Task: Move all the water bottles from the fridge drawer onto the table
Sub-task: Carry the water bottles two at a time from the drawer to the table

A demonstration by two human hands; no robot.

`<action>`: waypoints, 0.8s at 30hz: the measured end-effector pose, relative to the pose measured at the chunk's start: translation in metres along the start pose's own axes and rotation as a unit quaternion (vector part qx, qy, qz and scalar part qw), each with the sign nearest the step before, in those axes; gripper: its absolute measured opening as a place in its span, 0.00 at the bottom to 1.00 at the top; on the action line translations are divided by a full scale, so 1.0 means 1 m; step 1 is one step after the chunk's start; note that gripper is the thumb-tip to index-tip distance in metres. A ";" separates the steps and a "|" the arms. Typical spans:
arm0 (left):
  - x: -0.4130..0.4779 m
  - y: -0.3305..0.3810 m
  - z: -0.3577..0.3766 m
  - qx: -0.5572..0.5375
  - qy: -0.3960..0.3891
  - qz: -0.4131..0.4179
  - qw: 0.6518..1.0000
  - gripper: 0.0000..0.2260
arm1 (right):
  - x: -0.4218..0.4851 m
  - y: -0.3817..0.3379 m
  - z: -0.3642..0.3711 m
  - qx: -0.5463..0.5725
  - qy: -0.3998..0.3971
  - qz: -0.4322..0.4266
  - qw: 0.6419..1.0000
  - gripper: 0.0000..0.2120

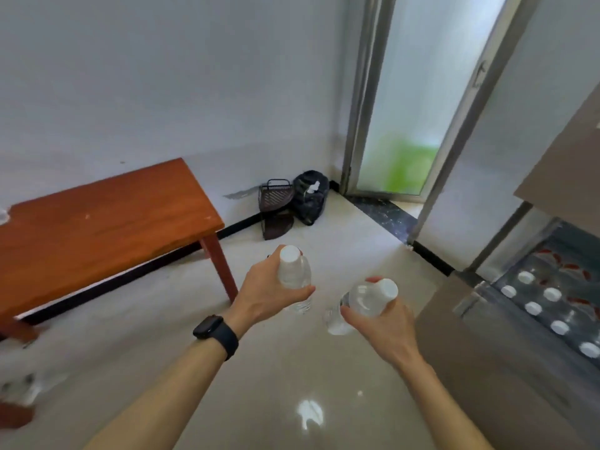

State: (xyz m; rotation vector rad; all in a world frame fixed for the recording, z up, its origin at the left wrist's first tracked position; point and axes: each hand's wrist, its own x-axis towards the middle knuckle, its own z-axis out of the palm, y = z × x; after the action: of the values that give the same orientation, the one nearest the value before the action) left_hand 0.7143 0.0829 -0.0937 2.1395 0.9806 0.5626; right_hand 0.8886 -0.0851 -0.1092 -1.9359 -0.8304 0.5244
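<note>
The left hand (266, 293) has its grip curled round an upright bottle (293, 271). The right hand (383, 323) has its grip closed round a tilted bottle (363, 302), and both bottles are held apart over the pale floor (259, 401). The brown surface (97, 228) stands far left by the wall, the drawer (519, 267) at the right holds more bottles (552, 293) standing upright, and a black bag (310, 196) and a basket (276, 196) sit in the far corner beside the door (399, 92).

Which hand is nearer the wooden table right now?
Left. The left hand, holding a bottle, is just right of the table leg; the right hand, holding a second bottle, is farther right.
</note>
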 end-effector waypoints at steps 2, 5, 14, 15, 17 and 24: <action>-0.027 -0.038 -0.047 0.004 0.030 -0.034 0.999 0.30 | -0.009 -0.028 0.053 -0.001 -0.040 -0.023 0.999 0.26; -0.072 -0.097 -0.118 0.012 0.079 -0.076 0.994 0.30 | -0.028 -0.072 0.137 -0.013 -0.084 -0.059 0.995 0.26; -0.206 -0.255 -0.311 0.022 0.145 -0.194 0.970 0.24 | -0.103 -0.183 0.374 -0.011 -0.224 -0.127 0.966 0.25; -0.217 -0.271 -0.327 0.024 0.153 -0.208 0.966 0.23 | -0.110 -0.197 0.398 -0.017 -0.242 -0.141 0.960 0.25; -0.235 -0.300 -0.356 0.027 0.168 -0.232 0.958 0.23 | -0.121 -0.223 0.442 -0.032 -0.273 -0.169 0.946 0.25; -0.253 -0.393 -0.436 0.040 0.214 -0.284 0.934 0.23 | -0.119 -0.285 0.578 -0.063 -0.346 -0.205 0.913 0.20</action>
State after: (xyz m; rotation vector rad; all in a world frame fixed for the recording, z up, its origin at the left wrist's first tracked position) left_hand 0.0979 0.2503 -0.1256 1.6973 1.8089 0.7101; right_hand 0.3348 0.2648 -0.1297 -1.6071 -1.7115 0.9307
